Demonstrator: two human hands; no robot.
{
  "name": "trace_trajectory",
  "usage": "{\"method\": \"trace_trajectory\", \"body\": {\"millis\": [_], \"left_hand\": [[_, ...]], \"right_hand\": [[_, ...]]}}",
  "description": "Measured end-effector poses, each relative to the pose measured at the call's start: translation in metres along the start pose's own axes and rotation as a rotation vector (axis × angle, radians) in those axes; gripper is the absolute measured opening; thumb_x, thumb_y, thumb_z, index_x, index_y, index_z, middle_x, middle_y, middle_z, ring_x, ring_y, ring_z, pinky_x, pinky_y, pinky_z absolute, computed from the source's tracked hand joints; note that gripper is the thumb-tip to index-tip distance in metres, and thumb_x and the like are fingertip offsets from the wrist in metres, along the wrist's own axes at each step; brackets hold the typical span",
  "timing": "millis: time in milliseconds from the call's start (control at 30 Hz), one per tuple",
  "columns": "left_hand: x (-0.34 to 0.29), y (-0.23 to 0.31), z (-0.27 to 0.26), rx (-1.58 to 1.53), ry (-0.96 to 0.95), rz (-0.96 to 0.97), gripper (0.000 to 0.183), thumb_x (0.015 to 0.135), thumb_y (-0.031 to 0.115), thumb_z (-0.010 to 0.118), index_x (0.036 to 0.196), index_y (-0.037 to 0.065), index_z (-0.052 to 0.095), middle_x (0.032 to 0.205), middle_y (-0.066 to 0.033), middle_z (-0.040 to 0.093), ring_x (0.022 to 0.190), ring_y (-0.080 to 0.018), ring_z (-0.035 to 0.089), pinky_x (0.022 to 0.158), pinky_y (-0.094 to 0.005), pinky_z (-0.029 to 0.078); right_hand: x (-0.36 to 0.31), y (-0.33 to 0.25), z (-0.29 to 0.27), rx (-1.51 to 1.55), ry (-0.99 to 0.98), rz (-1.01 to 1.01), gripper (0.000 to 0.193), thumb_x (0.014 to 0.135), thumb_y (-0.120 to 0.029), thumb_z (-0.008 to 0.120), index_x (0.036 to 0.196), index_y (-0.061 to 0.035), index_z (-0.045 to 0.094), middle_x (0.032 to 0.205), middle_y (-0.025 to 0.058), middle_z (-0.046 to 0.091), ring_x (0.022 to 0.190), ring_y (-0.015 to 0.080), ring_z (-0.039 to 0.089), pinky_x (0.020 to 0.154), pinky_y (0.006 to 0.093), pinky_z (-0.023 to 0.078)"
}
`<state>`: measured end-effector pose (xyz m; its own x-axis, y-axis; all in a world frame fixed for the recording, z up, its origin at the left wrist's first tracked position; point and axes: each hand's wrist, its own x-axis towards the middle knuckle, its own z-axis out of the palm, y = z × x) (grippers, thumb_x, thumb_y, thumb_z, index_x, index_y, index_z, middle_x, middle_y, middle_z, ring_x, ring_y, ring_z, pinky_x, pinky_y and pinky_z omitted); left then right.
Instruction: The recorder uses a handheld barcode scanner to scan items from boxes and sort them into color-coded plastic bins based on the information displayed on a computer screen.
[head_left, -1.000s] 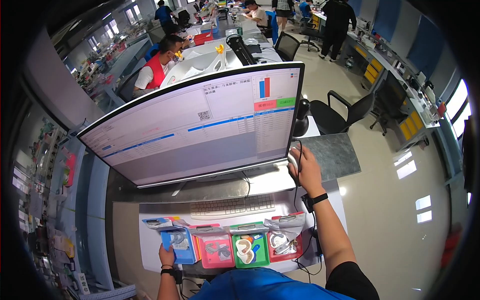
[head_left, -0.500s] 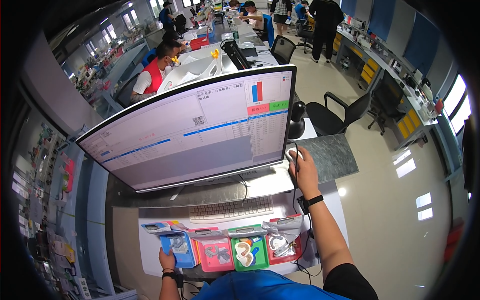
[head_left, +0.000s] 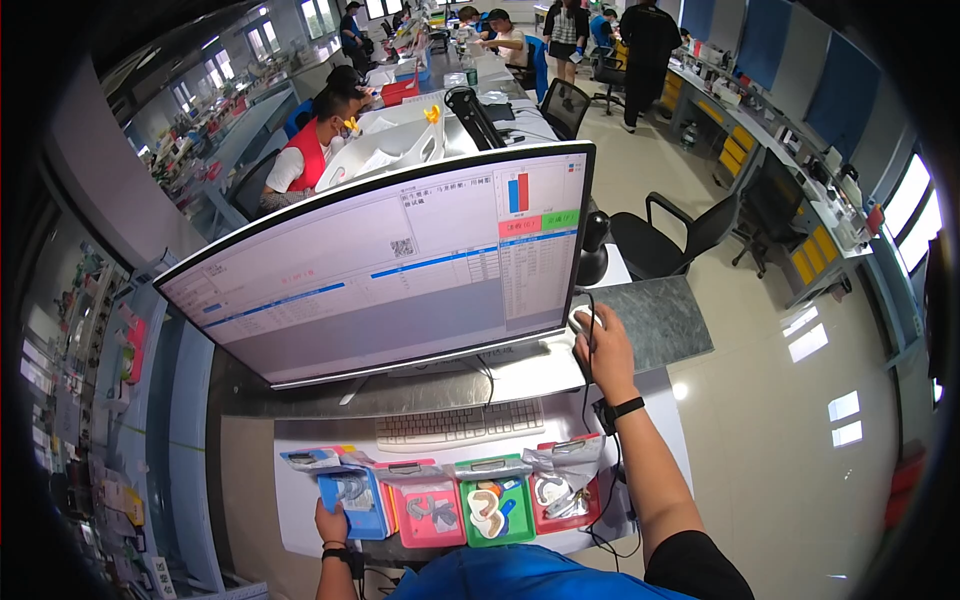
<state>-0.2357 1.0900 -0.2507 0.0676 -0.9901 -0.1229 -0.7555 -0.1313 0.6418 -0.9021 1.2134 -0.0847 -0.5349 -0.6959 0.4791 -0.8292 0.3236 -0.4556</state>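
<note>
My left hand (head_left: 332, 523) is closed on the left edge of a blue tray (head_left: 371, 520), which holds grey moulded pieces. Beside it stand a pink tray (head_left: 430, 538) with grey horseshoe-shaped pieces, a green tray (head_left: 522, 528) with white and tan dental casts (head_left: 486, 514), and a red tray (head_left: 588, 518) with a white horseshoe-shaped piece and shiny bits. Clipboard-like metal clips and silvery sheets stand at the trays' far edges. My right hand (head_left: 607, 347) curls over a white computer mouse (head_left: 581, 316), right of a large monitor (head_left: 400, 270). Its palm hides part of the mouse.
A white keyboard (head_left: 460, 423) lies between trays and monitor. Black cables hang by my right wrist. Behind the monitor are a white bin (head_left: 400, 137) and a seated person in a red vest (head_left: 313, 160). An office chair (head_left: 675, 232) stands at the right; other people work farther back.
Both hands keep their places on the blue tray and the mouse. The view has shifted slightly. In the background, people standing have changed position a little.
</note>
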Motion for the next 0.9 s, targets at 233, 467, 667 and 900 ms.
{"method": "trace_trajectory", "body": {"millis": [233,467,667,900], "left_hand": [[0.002,-0.006,0.002,-0.006,0.017,0.033,0.022,0.092,0.004,0.07,0.113,0.0,0.067,0.103,-0.0201,0.076,0.096,-0.0383,0.075,0.088,-0.0459,0.057],[0.005,-0.016,0.005,-0.033,0.026,0.035,0.025,0.087,0.0,0.073,0.112,0.001,0.067,0.102,-0.0192,0.076,0.097,-0.0371,0.075,0.089,-0.0458,0.057],[0.011,-0.021,0.005,-0.023,0.039,0.033,0.025,0.087,0.0,0.072,0.111,-0.001,0.066,0.1,-0.018,0.075,0.094,-0.0351,0.074,0.088,-0.043,0.057],[0.011,-0.029,-0.003,-0.507,-0.194,-0.172,0.033,0.108,0.031,0.061,0.122,0.001,0.064,0.11,-0.0125,0.074,0.105,-0.0268,0.071,0.095,-0.0403,0.055]], "right_hand": [[-0.001,0.0,0.001,-0.003,-0.009,0.025,0.041,0.088,-0.013,0.073,0.129,-0.0149,0.072,0.145,0.0109,0.06,0.128,0.0356,0.061,0.1,0.0457,0.057],[0.004,0.002,-0.003,0.037,0.008,-0.005,0.05,0.087,-0.017,0.077,0.134,-0.0061,0.063,0.143,0.0179,0.059,0.122,0.0425,0.062,0.102,0.049,0.054],[0.006,0.003,-0.001,0.051,0.023,-0.021,0.052,0.087,-0.014,0.076,0.135,-0.0027,0.06,0.142,0.0187,0.058,0.127,0.043,0.058,0.108,0.0483,0.049],[0.002,0.009,0.01,0.141,0.081,-0.009,0.054,0.086,-0.007,0.073,0.137,0.0002,0.056,0.139,0.0229,0.057,0.127,0.0452,0.057,0.109,0.0486,0.048]]}}
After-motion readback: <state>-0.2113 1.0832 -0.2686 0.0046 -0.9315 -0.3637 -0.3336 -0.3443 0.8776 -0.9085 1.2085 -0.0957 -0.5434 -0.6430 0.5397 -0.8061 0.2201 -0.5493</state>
